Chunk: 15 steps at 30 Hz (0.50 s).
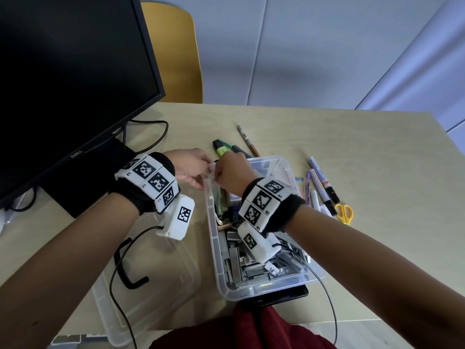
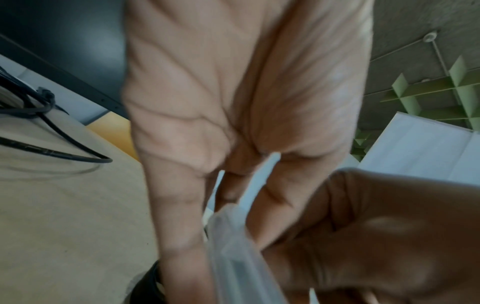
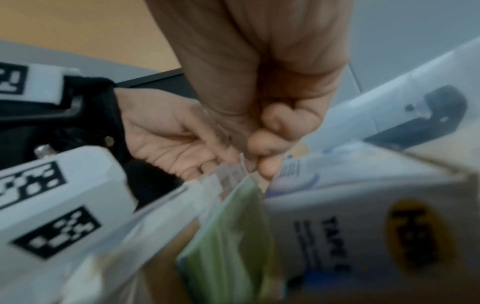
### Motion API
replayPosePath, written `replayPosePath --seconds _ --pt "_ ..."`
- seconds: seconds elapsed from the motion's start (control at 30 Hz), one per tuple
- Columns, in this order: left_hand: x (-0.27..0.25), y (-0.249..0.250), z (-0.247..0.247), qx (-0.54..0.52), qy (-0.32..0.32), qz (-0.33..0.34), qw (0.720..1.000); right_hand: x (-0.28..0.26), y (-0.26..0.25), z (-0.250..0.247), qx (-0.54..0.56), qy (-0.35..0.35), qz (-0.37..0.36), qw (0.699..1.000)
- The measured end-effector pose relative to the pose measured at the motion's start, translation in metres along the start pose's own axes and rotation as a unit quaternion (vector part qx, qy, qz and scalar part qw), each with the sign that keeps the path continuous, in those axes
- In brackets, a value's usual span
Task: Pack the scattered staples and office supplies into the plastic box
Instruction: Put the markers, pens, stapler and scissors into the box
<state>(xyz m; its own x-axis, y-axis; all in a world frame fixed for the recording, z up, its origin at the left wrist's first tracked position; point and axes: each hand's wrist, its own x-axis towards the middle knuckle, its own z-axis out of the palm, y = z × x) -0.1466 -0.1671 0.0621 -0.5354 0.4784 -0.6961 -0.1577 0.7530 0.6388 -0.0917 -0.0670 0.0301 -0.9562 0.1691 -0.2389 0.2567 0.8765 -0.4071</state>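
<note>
A clear plastic box [image 1: 214,238] stands mid-table. Loose staple strips [image 1: 251,268] fill its near half, and packets and cartons fill the far half. Both hands meet over its far left corner. My left hand [image 1: 193,170] and right hand [image 1: 232,172] pinch one small clear plastic piece [image 1: 211,170] between them. In the right wrist view, curled fingertips of the right hand [image 3: 259,156] and left hand [image 3: 187,152] hold that piece [image 3: 231,174] above a green packet [image 3: 228,226] and a white tape carton [image 3: 350,226]. I cannot tell what the piece is.
The box's clear lid [image 1: 151,285] lies left of it, under my left forearm. Markers [image 1: 324,187] and yellow scissors [image 1: 344,212] lie to the right. A green highlighter [image 1: 221,148] and a pen [image 1: 247,139] lie behind. A monitor [image 1: 63,71] stands at the far left.
</note>
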Motion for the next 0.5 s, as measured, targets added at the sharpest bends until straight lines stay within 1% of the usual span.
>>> replayPosePath --seconds 0.07,0.13,0.23,0.33,0.4,0.5 --pt "-0.002 0.002 0.005 0.026 -0.007 -0.007 1.000 -0.001 0.009 -0.010 0.010 0.011 0.000 1.000" --pt "-0.003 0.004 0.013 0.113 -0.003 -0.014 0.993 -0.003 0.021 -0.021 0.018 0.021 0.016 0.999" --pt "0.001 0.005 0.020 0.243 0.049 -0.004 0.969 -0.014 0.035 -0.033 0.004 0.021 0.039 0.999" --pt "0.004 0.009 0.030 0.339 0.105 -0.021 0.935 -0.027 0.041 -0.035 0.006 -0.020 0.039 0.999" --pt "0.007 0.010 0.039 0.363 0.145 -0.013 0.920 -0.032 0.040 -0.036 0.030 -0.040 0.033 0.998" --pt "0.012 0.012 0.049 0.372 0.191 0.003 0.909 -0.033 0.038 -0.036 0.059 -0.060 0.029 0.996"
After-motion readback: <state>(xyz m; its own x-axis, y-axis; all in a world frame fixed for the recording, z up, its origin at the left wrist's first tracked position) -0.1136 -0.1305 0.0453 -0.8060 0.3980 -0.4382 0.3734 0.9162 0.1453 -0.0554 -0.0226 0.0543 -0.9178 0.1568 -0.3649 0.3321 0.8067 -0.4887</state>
